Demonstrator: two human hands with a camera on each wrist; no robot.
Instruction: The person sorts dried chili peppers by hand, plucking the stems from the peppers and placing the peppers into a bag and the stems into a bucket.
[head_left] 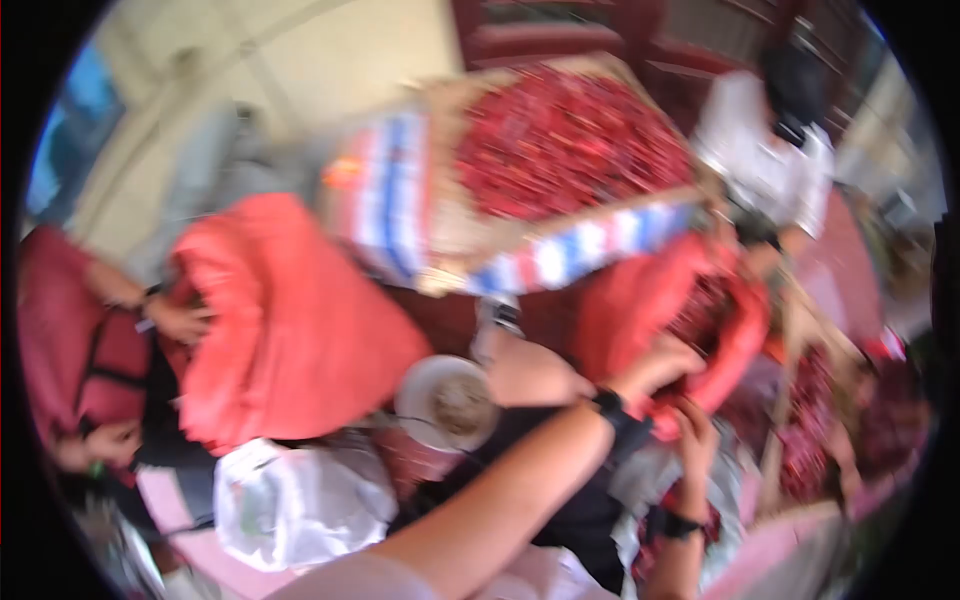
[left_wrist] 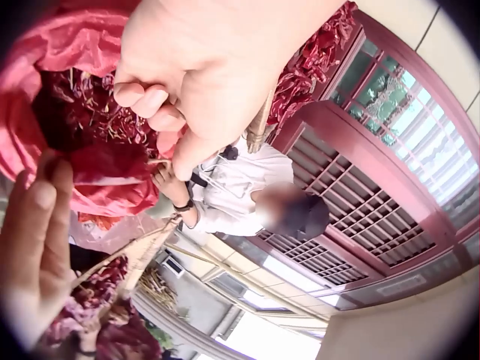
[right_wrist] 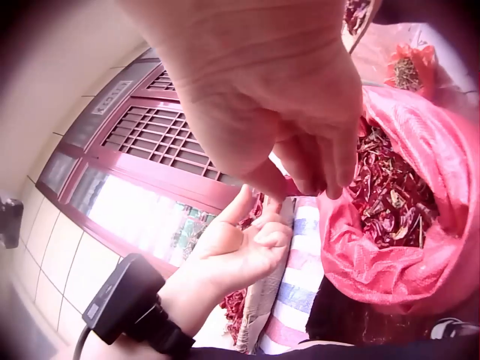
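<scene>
A dried red chili [left_wrist: 112, 166] stretches between my two hands in the left wrist view. My left hand [head_left: 660, 365] pinches its pale stem end with thumb and curled fingers. The fingers of my right hand [head_left: 697, 435] grip its other end, close to the left fingertips. Both hands are over the near rim of a red woven sack [head_left: 625, 310], rolled open and holding many dried chilies [right_wrist: 394, 187]. A grey-white bag [head_left: 740, 490] with red chilies inside lies beneath my right forearm.
A shallow tray of red chilies [head_left: 570, 140] rests on a striped bundle [head_left: 390, 200] ahead. Left are another red sack [head_left: 290, 330], a white bowl [head_left: 415, 420] and a white plastic bag [head_left: 300, 500]. A person in white [head_left: 765, 150] reaches to the sack; another sits left.
</scene>
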